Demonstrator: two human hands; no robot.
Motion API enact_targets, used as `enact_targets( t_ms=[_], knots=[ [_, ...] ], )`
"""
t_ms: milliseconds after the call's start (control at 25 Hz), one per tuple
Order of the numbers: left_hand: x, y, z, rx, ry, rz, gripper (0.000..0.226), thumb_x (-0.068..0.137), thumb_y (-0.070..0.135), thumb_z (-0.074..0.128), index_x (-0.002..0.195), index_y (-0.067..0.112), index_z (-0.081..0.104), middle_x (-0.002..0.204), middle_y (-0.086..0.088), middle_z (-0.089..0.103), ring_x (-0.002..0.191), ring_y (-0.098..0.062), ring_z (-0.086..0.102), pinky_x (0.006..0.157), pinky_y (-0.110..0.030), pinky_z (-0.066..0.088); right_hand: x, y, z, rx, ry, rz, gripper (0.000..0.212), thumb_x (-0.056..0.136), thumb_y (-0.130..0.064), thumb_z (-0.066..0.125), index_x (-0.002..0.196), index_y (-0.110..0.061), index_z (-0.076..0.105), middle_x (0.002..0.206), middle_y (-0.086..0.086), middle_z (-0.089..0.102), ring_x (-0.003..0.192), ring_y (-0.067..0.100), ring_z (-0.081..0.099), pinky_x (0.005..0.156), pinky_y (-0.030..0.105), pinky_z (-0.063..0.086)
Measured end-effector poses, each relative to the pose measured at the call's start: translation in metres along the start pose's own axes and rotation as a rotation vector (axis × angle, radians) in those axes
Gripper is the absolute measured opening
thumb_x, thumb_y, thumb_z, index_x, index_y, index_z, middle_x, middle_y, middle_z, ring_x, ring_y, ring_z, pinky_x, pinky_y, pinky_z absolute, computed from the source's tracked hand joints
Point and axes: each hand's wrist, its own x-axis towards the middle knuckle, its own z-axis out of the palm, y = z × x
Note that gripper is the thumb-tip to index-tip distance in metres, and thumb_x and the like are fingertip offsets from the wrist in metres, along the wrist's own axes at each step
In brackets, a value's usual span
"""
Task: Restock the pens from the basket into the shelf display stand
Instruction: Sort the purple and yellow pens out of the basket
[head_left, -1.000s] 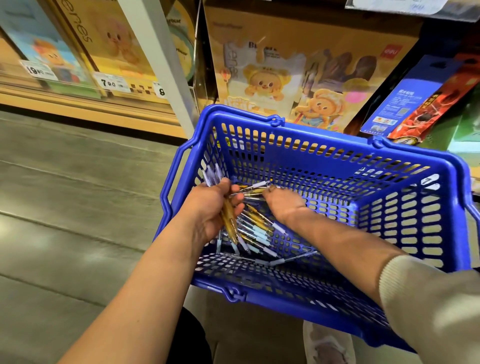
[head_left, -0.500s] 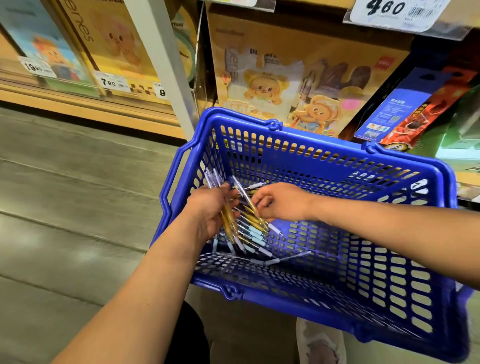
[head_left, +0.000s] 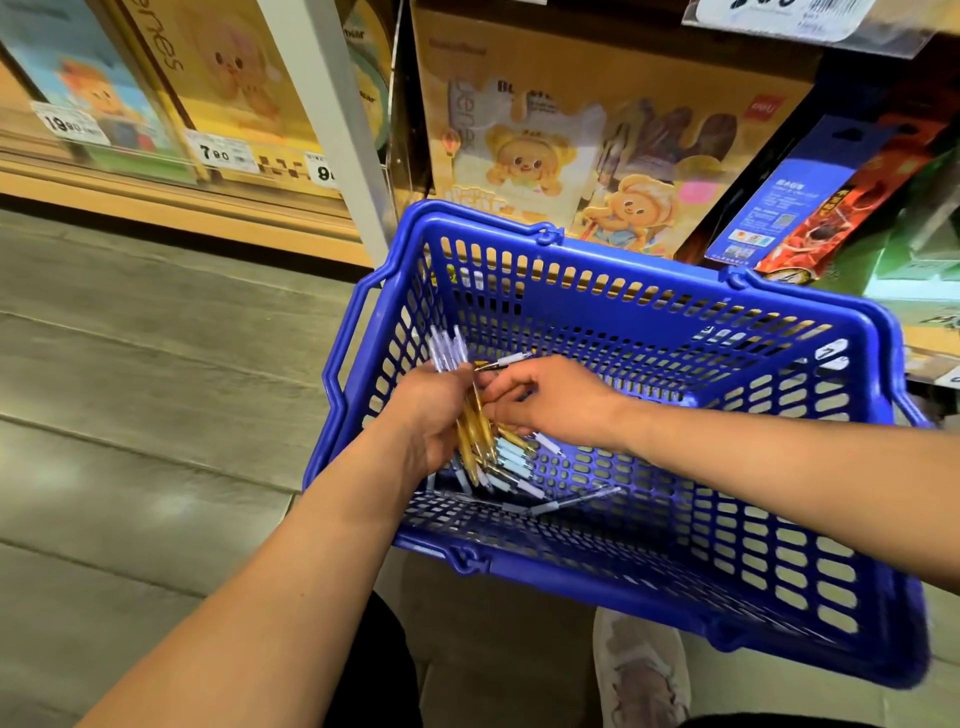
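A blue plastic basket (head_left: 649, 291) stands on the floor in front of the shelves. Inside it, my left hand (head_left: 431, 410) grips a bundle of pens (head_left: 475, 426) with yellow barrels and pale caps that stick up above the fingers. My right hand (head_left: 550, 400) reaches in from the right, its fingertips pinching a pen at the bundle. Several loose pens (head_left: 514, 465) with pale blue grips lie on the basket floor below both hands. The display stand is not in sight.
Shelves with cartoon-bear boxes (head_left: 571, 145) and price tags (head_left: 221, 152) rise behind the basket. A white upright post (head_left: 332, 104) stands left of it. Blue and red packets (head_left: 810, 197) hang at the right. Grey floor (head_left: 130, 389) lies to the left, a shoe (head_left: 641, 670) below.
My right hand has moved left to the bundle in my left hand, bringing a pen to it. The bundle has risen slightly. The view has tilted a little.
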Motion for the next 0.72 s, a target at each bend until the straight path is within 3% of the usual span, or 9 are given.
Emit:
enact_targets(
  t_ms=[40, 160, 240, 320, 480, 600, 720],
  knots=[
    [0.0, 0.0, -0.001, 0.006, 0.018, 0.019, 0.029, 0.109, 0.011, 0.041, 0.132, -0.004, 0.05, 0.102, -0.019, 0.072, 0.071, -0.026, 0.071, 0.061, -0.046, 0.063, 0.003, 0.004, -0.002, -0.049, 0.027, 0.004, 0.003, 0.09, -0.032, 0.073, 0.087, -0.031, 0.074, 0.076, -0.014, 0.074, 0.067, 0.003, 0.069, 0.064, 0.023, 0.059],
    [0.004, 0.005, -0.004, -0.011, 0.054, 0.026, 0.029, 0.11, 0.012, 0.039, 0.134, -0.002, 0.047, 0.096, -0.012, 0.065, 0.075, -0.023, 0.064, 0.084, -0.053, 0.057, 0.023, 0.026, -0.014, -0.286, 0.104, 0.046, 0.011, 0.097, -0.03, 0.063, 0.09, -0.026, 0.071, 0.081, -0.009, 0.071, 0.076, 0.012, 0.069, 0.069, 0.027, 0.058],
    [0.004, 0.008, -0.006, -0.03, 0.048, 0.011, 0.024, 0.11, 0.012, 0.038, 0.127, 0.001, 0.05, 0.091, -0.01, 0.063, 0.074, -0.021, 0.062, 0.081, -0.05, 0.057, 0.042, 0.043, -0.02, -0.448, 0.089, 0.112, 0.007, 0.098, -0.026, 0.063, 0.097, -0.024, 0.069, 0.087, -0.01, 0.066, 0.079, 0.014, 0.066, 0.068, 0.027, 0.057],
    [0.003, 0.009, -0.006, -0.04, 0.048, -0.003, 0.018, 0.109, 0.012, 0.039, 0.114, 0.003, 0.054, 0.083, -0.007, 0.06, 0.07, -0.02, 0.059, 0.081, -0.048, 0.056, 0.062, 0.057, -0.022, -0.602, 0.038, 0.144, 0.013, 0.097, -0.025, 0.063, 0.11, -0.023, 0.065, 0.099, -0.004, 0.067, 0.087, 0.017, 0.065, 0.076, 0.033, 0.057],
    [0.009, 0.007, -0.007, -0.023, 0.073, 0.003, 0.024, 0.11, 0.017, 0.04, 0.093, 0.007, 0.054, 0.074, -0.006, 0.053, 0.063, -0.017, 0.052, 0.067, -0.038, 0.054, 0.097, 0.075, -0.015, -0.837, 0.08, 0.059, 0.028, 0.097, -0.019, 0.062, 0.124, -0.022, 0.061, 0.12, 0.004, 0.059, 0.104, 0.027, 0.062, 0.083, 0.036, 0.052],
    [0.01, 0.007, -0.011, 0.003, 0.074, 0.002, 0.029, 0.11, 0.025, 0.041, 0.089, 0.008, 0.053, 0.066, -0.006, 0.051, 0.056, -0.017, 0.05, 0.052, -0.031, 0.053, 0.108, 0.084, -0.005, -0.959, 0.118, 0.06, 0.031, 0.098, -0.011, 0.056, 0.127, -0.022, 0.06, 0.118, 0.004, 0.058, 0.105, 0.03, 0.062, 0.083, 0.045, 0.057],
    [0.012, 0.005, -0.012, 0.012, 0.086, 0.013, 0.035, 0.109, 0.027, 0.046, 0.081, 0.009, 0.054, 0.057, -0.004, 0.052, 0.049, -0.017, 0.05, 0.053, -0.032, 0.051, 0.11, 0.089, 0.004, -1.068, 0.176, 0.032, 0.034, 0.097, -0.003, 0.054, 0.126, -0.019, 0.059, 0.115, 0.006, 0.058, 0.105, 0.031, 0.063, 0.078, 0.045, 0.057]
  ],
)
